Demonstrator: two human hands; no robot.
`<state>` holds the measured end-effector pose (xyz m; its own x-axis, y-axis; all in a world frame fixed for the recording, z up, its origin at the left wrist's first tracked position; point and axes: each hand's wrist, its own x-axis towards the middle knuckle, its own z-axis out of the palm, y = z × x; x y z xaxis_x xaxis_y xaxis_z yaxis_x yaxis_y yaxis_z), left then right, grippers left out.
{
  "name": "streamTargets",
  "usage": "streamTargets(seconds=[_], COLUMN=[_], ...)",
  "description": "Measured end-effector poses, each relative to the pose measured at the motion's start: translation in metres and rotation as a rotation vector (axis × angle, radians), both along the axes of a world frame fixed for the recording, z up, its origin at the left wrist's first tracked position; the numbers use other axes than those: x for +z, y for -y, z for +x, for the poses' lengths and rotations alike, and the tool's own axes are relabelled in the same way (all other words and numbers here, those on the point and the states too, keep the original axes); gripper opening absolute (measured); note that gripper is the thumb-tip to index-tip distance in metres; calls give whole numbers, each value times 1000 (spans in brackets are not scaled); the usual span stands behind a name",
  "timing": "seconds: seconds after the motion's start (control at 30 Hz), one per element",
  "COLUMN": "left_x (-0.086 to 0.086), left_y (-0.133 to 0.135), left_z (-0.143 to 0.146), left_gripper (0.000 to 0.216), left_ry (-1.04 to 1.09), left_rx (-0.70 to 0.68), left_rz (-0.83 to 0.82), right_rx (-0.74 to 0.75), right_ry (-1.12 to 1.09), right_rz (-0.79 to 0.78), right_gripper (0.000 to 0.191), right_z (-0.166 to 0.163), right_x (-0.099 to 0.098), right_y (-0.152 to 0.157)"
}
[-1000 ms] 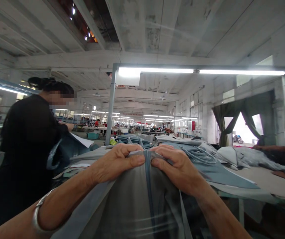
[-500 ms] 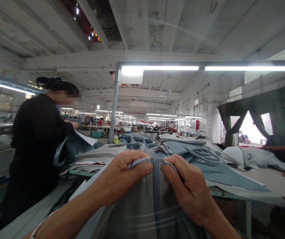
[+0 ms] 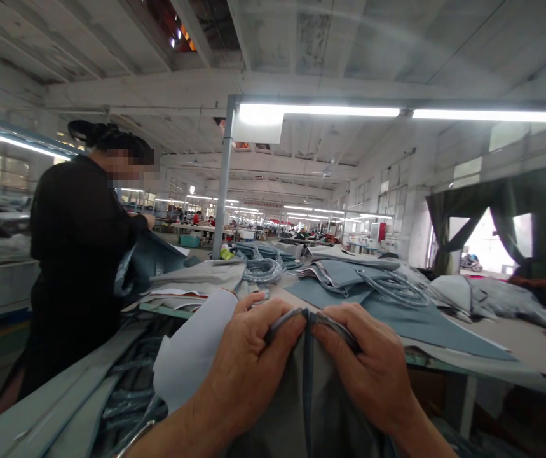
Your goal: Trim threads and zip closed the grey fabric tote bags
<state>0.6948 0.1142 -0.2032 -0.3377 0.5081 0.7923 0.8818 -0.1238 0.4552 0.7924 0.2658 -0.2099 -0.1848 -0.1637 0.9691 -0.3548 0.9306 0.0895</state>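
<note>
A grey fabric piece [image 3: 282,407] hangs in front of me, with a narrow blue-grey strip [image 3: 307,375] running down its middle. My left hand [image 3: 248,356] pinches its top edge just left of the strip, thumb towards me. On the other side of the strip, my right hand [image 3: 372,356] grips the same edge between thumb and fingers. The two thumbs are close together, and the edge curves up between them. A white sheet-like panel [image 3: 191,350] shows behind my left hand and forearm. The lower end of the fabric is out of view.
Ahead stands a table with stacked grey panels [image 3: 196,277], blue-grey panels [image 3: 425,324] and coiled, shiny cords [image 3: 263,267]. A person in black [image 3: 82,248] stands at the left, handling a blue-grey piece [image 3: 156,254]. Long grey panels [image 3: 58,394] lie at lower left.
My hands have drawn closer together along the fabric's edge, which is now bent more sharply at the strip. More of the white panel shows on the left. The view has shifted slightly.
</note>
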Motion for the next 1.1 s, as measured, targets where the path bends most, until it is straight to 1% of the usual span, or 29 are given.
streamTargets(seconds=[0.17,0.3,0.37,0.5,0.67,0.73,0.9,1.1], left_x=[-4,-7,-7,-8,-9,-9,-7,-6], left_y=[-11,-15,-16,-19,-25,-27,-31,-32], left_z=[-1,-3,-5,-9,-10,-8,-5,-3], left_gripper=[33,33,34,36,36,35,34,34], left_ry=[150,253,277,262,258,272,342,362], left_rx=[-162,-249,-255,-255,-230,-253,-315,-300], left_rz=[50,72,67,79,94,101,80,49], right_rx=[-45,-43,-41,-40,-17,-30,-94,-97], right_ry=[1,31,39,56,33,5,-101,-158], right_rz=[18,1,-6,-11,9,40,182,211], right_gripper=[5,4,5,4,4,6,8,10], right_z=[1,1,0,-2,-3,-4,-5,-4], right_x=[-3,-1,-1,-2,-5,-6,-10,-12], right_y=[-2,-6,-8,-11,-11,-11,-12,-12])
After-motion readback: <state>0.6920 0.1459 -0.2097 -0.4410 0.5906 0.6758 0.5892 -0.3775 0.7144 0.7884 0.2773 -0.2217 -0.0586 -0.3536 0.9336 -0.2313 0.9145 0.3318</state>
